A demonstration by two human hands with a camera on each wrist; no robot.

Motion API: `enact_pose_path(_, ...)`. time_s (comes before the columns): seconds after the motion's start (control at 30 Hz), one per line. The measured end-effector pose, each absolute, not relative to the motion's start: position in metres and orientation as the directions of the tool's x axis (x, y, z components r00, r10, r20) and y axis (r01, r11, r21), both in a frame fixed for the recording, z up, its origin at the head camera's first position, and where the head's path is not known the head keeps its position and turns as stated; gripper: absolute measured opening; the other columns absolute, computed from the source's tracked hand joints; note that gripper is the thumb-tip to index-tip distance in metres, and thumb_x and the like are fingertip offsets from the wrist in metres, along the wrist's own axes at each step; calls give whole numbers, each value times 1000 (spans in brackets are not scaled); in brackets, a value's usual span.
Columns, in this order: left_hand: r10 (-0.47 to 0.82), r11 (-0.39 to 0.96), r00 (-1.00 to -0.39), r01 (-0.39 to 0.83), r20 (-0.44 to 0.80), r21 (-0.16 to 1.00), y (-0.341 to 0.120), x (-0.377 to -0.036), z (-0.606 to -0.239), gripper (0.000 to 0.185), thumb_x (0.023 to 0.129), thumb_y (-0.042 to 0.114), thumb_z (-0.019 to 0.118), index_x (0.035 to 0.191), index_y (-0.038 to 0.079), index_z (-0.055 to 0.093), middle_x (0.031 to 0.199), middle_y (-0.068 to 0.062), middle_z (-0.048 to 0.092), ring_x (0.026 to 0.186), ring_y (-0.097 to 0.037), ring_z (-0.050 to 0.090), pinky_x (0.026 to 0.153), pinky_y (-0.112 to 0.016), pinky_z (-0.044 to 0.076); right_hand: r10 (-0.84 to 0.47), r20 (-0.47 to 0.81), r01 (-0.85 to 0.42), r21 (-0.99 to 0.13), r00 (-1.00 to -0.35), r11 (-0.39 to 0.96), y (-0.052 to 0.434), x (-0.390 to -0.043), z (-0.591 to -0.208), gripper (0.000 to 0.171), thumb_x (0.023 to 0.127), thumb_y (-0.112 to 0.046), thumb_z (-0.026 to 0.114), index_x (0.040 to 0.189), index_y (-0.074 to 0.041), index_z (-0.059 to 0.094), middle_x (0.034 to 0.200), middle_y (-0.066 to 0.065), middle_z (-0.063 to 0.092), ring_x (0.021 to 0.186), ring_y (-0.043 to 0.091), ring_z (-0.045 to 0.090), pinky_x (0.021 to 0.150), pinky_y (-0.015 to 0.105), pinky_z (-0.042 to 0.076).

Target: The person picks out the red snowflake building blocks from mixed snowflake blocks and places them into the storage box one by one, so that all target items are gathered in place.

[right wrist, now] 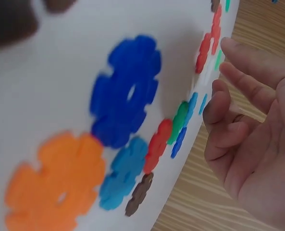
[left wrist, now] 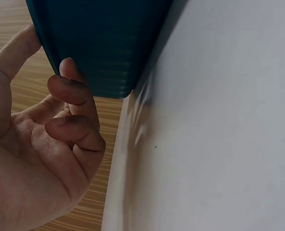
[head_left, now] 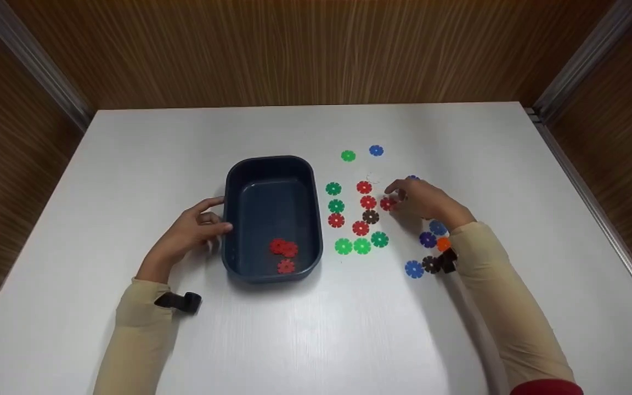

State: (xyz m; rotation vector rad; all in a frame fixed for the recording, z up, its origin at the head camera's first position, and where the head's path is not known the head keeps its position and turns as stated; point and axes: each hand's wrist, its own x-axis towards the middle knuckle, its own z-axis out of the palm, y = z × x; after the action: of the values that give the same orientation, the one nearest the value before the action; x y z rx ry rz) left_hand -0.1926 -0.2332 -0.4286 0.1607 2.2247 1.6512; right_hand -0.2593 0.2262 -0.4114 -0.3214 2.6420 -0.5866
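While my left hand (head_left: 192,230) rests against the left wall of the dark blue tub (head_left: 272,167), thumb on the rim and fingers loosely curled along the outside, my right hand (head_left: 423,200) hovers over the scattered flower-shaped discs. Its grip is loosely spread, fingertips just beside a red disc (head_left: 386,204) lying on the white worktop (head_left: 316,329); I cannot tell whether they touch it. Three red discs (head_left: 283,252) lie in the tub's near end. Green, red, brown and blue discs sit between tub and right hand; an orange disc (head_left: 443,243) lies by the right wrist.
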Motion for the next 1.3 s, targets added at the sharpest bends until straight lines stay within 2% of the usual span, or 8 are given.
enact_pose_path(0.23,297,311,-929,-125,-221,942,-232,-193,-429,71,89,15,69,149,8,33,79,8,59,64,-10,55,58,-25,43,-294,-360,-133,-411,-885,902,227,-259,-414,41,92,-15,63,132,-14,58,118,17,58,106,33,57,95,52,48)
enact_pose_path(0.43,302,304,-931,-112,-207,946,-232,-193,-429,70,89,13,69,148,6,33,79,8,60,63,-9,55,57,-25,42,-280,-351,-132,-391,-894,911,223,-258,-413,39,92,-15,63,131,-13,58,119,17,60,105,33,58,94,52,48)
enact_pose_path(0.87,311,287,-927,-117,-208,951,-232,-192,-429,71,89,12,69,149,5,32,77,9,58,64,-9,54,59,-26,43,-269,-349,-113,-409,-898,906,222,-257,-416,33,94,-14,60,127,-14,59,115,15,60,102,30,57,94,49,49)
enact_pose_path(1.07,308,285,-928,-122,-211,951,-233,-193,-430,71,89,13,69,149,6,32,80,7,57,64,-10,55,59,-26,44,-290,-347,-135,-409,-892,903,220,-259,-418,33,93,-11,59,126,-15,56,110,14,61,96,28,57,92,48,50)
enact_pose_path(1.3,297,308,-930,-122,-217,944,-235,-194,-431,71,89,15,69,149,6,32,81,7,58,66,-10,56,61,-26,44,-303,-356,-150,-397,-884,905,215,-260,-418,37,94,-7,56,128,-19,49,112,14,60,100,29,58,94,50,50)
